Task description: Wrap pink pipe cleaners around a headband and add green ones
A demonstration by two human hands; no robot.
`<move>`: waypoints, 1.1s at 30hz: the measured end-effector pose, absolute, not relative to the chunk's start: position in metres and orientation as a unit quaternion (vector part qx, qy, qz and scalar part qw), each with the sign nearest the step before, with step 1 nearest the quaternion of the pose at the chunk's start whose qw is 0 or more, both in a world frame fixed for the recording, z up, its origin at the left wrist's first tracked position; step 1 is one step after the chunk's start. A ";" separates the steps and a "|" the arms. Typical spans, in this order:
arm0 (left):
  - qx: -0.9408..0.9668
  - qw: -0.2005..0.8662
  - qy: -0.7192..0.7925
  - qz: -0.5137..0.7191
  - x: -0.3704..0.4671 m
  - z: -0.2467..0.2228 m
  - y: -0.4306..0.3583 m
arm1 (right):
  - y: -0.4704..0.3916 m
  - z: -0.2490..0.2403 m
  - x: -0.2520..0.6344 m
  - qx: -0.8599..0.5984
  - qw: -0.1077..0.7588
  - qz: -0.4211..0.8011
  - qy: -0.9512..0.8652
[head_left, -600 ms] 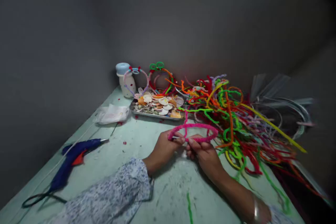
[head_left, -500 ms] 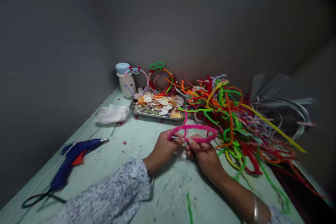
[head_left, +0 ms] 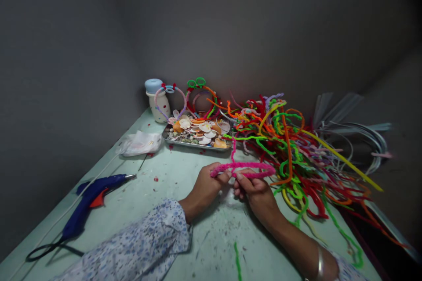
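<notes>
Both hands pinch the near side of a pink fuzzy pipe-cleaner ring (head_left: 260, 166), held above the table. My left hand (head_left: 207, 184) is closed on its left part, thumb and fingertips at the middle. Close beside it, my right hand (head_left: 259, 192) grips the ring with thumb and index finger, the other fingers curled under. A loose pink pipe-cleaner end (head_left: 233, 149) sticks up from where the fingertips meet. Just beyond the ring lies a metal tray (head_left: 198, 145) of shells and small stones. The underside of the ring is partly hidden by the fingers.
A blue glue gun (head_left: 89, 204) with its cord lies at left, near a white plastic packet (head_left: 141, 142). A lidded jar (head_left: 158, 105) and decorated hoops (head_left: 201, 96) stand behind. Tangled pipe cleaners (head_left: 290, 153) and clear wire coils (head_left: 359, 140) fill the right. A green strand (head_left: 237, 261) lies in front.
The pink ring has tipped flatter, its far edge now slightly lower. Both hands keep nearly the same place and grip.
</notes>
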State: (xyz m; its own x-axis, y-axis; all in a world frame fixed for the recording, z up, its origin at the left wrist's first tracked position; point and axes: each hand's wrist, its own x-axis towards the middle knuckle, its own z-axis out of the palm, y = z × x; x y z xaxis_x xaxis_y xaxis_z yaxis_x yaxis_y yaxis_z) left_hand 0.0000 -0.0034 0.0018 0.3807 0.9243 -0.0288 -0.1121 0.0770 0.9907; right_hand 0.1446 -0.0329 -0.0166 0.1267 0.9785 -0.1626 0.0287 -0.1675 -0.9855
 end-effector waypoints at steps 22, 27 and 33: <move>0.562 0.553 0.451 0.419 0.001 0.002 -0.005 | -0.036 -0.019 0.145 -0.604 0.448 0.463 -0.470; 0.559 0.573 0.429 0.418 0.001 -0.004 -0.004 | -0.034 -0.020 0.145 -0.592 0.458 0.475 -0.463; 0.557 0.578 0.431 0.412 0.000 -0.006 -0.002 | -0.033 -0.022 0.145 -0.589 0.462 0.487 -0.450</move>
State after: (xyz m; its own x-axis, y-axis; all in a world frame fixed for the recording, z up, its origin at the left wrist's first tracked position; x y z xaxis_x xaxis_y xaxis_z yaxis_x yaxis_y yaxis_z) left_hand 0.0002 -0.0018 -0.0063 0.2882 0.9568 -0.0388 0.0037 0.0394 0.9992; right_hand 0.1453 -0.0333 -0.0218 0.1202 0.9802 -0.1576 0.0791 -0.1677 -0.9827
